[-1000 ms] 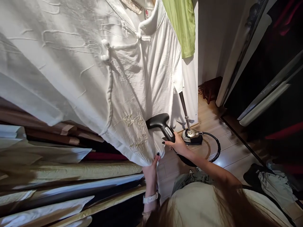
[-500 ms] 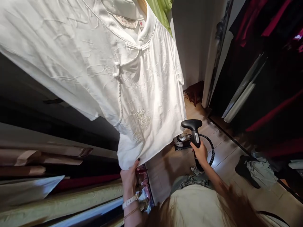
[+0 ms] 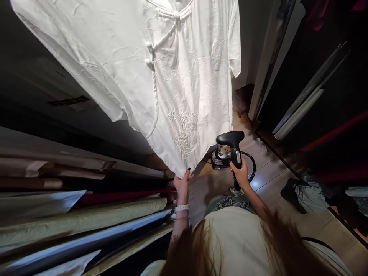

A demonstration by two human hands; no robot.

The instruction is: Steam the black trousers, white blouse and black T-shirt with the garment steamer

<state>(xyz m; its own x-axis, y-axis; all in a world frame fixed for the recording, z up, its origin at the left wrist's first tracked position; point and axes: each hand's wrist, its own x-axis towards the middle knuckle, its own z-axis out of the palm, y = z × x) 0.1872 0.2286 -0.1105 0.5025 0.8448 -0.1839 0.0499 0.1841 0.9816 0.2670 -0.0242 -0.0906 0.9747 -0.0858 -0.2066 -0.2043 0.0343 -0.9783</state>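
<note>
A white blouse (image 3: pixel 198 76) with knotted buttons, corded trim and embroidery hangs in front of me, its collar cut off by the top edge. My left hand (image 3: pixel 182 186) pinches the bottom hem and draws it to a point toward me. Low on the right, my right hand (image 3: pixel 240 172) is wrapped around the handle of a black garment steamer head (image 3: pixel 232 142). The steamer head is near the blouse's lower right hem; I cannot tell whether they touch. A ribbed black hose (image 3: pixel 252 165) curves behind my right hand.
The steamer base (image 3: pixel 220 159) stands on the tiled floor (image 3: pixel 267 165). Fabric rolls (image 3: pixel 115 234) are stacked at left. A dark stool (image 3: pixel 243 97) is beyond the blouse. Crumpled cloth (image 3: pixel 309 199) lies on the floor at right, below dark hanging garments (image 3: pixel 316 115).
My left hand has moved right and up with the hem, gathering it into a point. The view has shifted, so the blouse sits higher. The steamer head has turned slightly.
</note>
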